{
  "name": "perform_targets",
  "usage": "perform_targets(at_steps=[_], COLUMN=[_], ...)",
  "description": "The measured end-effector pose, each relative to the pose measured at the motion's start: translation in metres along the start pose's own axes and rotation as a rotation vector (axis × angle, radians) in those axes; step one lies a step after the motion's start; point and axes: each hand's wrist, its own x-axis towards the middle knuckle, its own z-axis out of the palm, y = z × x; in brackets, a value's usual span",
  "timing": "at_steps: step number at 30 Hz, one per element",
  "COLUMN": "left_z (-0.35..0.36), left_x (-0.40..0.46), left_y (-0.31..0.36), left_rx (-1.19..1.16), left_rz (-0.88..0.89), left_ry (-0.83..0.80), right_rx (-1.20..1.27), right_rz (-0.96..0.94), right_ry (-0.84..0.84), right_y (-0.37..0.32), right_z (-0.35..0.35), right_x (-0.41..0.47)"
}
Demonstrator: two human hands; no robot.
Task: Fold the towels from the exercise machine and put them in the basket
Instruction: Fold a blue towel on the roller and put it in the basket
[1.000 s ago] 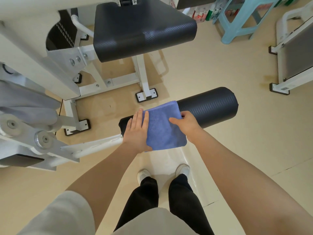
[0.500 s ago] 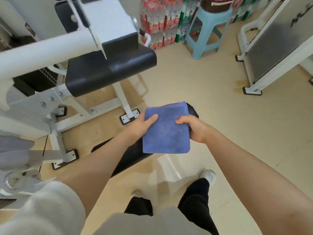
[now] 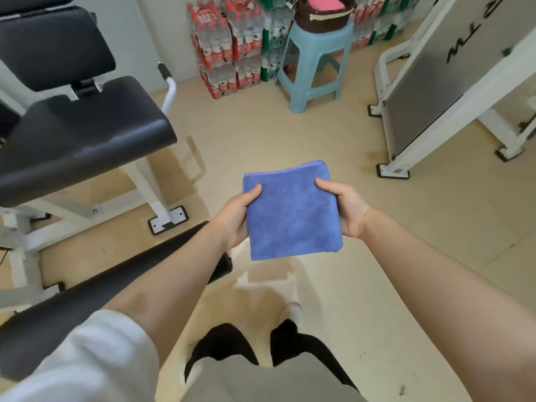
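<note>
A blue towel [image 3: 291, 210], folded into a flat square, hangs in the air in front of me over the beige floor. My left hand [image 3: 236, 216] grips its left edge with the thumb on top. My right hand [image 3: 346, 207] grips its right edge the same way. A dark brown basket [image 3: 322, 14] with something pink inside stands on a light blue stool [image 3: 314, 62] at the back. The exercise machine's black seat [image 3: 78, 140] is at the left, and its black roller pad [image 3: 87, 300] lies low at the left under my left arm.
Stacked packs of water bottles [image 3: 229, 44] stand against the back wall beside the stool. A white and grey machine panel [image 3: 452, 82] stands at the right on white feet. Open beige floor lies between me and the stool.
Both hands have lifted the folded towel off the roller pad and carried it forward. My view has swung up and to the right, bringing the stool and basket into sight.
</note>
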Motion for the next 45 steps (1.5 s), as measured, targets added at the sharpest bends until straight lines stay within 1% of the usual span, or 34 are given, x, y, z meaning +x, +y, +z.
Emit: perform_targets(at_steps=[5,8,11,14,17,20,22,24,27,32,34,37,41,45], left_z=[0.053,0.077,0.095,0.109,0.126,0.147,0.16,0.175,0.199,0.227,0.234,0.249,0.27,0.279], left_x=[0.064,0.107,0.159,0.216,0.274,0.326,0.355,0.382,0.424,0.502,0.538,0.594,0.663,0.73], left_y=[0.015,0.039,0.071,0.111,0.162,0.22,0.257,0.292,0.34,0.406,0.43,0.462,0.509,0.554], left_rx=[0.047,0.138,0.152,0.131,0.117,0.169,0.24,0.282,0.266,0.23,0.203,0.176,0.118,0.058], left_rz=[0.081,0.112,0.116,0.101,0.043,0.022,0.059,0.087,0.126,0.217,0.247,0.299,0.295,0.267], left_ry=[0.061,0.064,0.067,0.06,-0.012,-0.067,-0.106,-0.11,-0.053,0.026,0.05,0.074,0.17,0.219], right_rx=[-0.092,-0.076,-0.076,-0.116,-0.157,-0.147,-0.125,-0.062,0.06,0.143,0.102,-0.024,-0.198,-0.293], right_rz=[0.054,0.019,-0.031,-0.086,-0.128,-0.165,-0.164,-0.141,-0.121,-0.224,-0.241,-0.213,-0.179,-0.243], right_ry=[0.17,0.228,0.286,0.315,0.349,0.354,0.366,0.33,0.164,0.045,0.003,-0.034,-0.057,-0.05], right_y=[-0.041,-0.069,-0.108,-0.16,-0.223,-0.295,-0.343,-0.388,-0.445,-0.518,-0.547,-0.594,-0.665,-0.73], right_z=[-0.06,-0.088,-0.111,-0.135,-0.16,-0.183,-0.192,-0.204,-0.225,-0.263,-0.28,-0.306,-0.34,-0.365], right_x=[0.021,0.046,0.082,0.125,0.168,0.205,0.222,0.237,0.259,0.316,0.347,0.397,0.46,0.521])
